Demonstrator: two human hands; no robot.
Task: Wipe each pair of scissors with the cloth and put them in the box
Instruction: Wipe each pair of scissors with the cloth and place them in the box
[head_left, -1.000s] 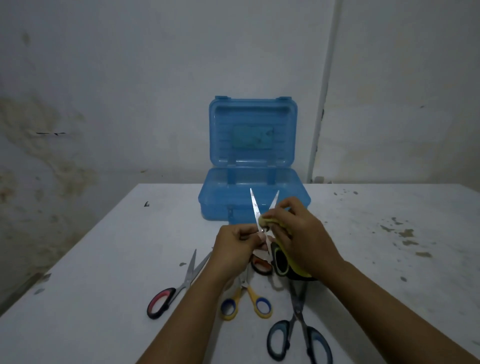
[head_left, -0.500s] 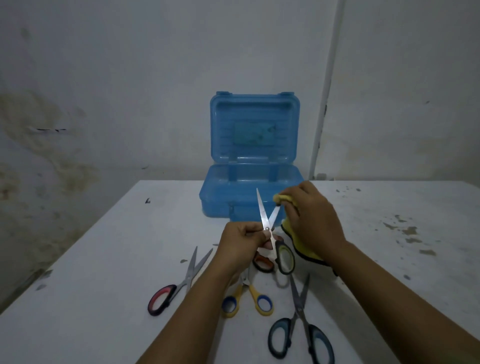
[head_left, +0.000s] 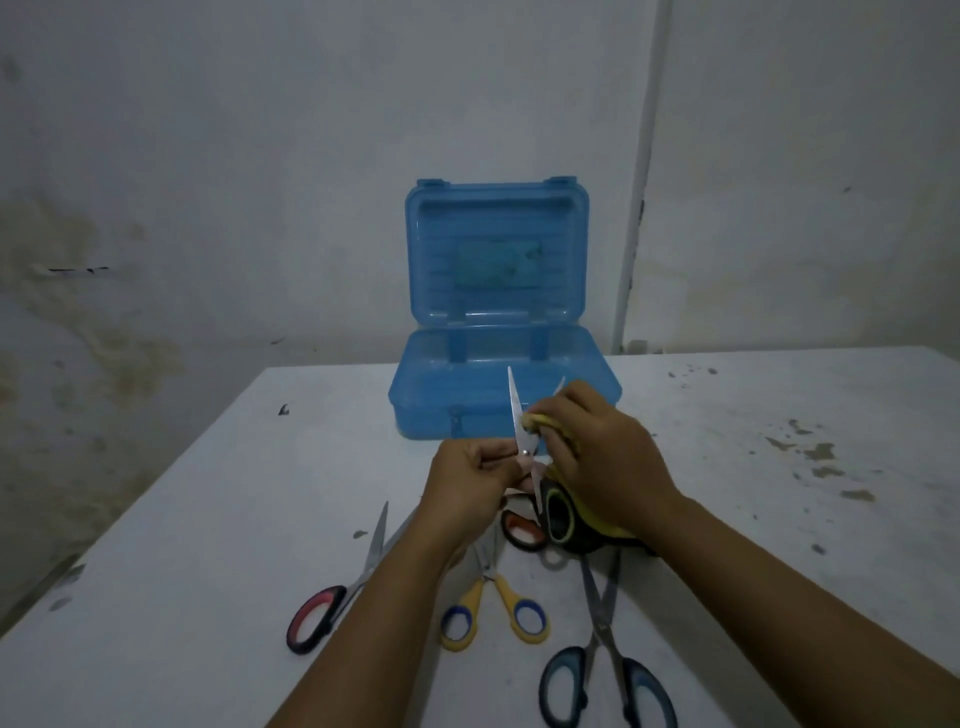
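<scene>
Left hand (head_left: 470, 483) grips open scissors (head_left: 522, 436) at the handles | right hand (head_left: 605, 457) pinches yellow cloth (head_left: 540, 420) on one blade | blue box (head_left: 498, 395) open behind, label unreadable

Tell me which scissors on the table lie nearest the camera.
The blue-handled scissors, at the bottom right. Their loops sit lowest in the picture, below those of the yellow-handled scissors and red-handled scissors.
</scene>
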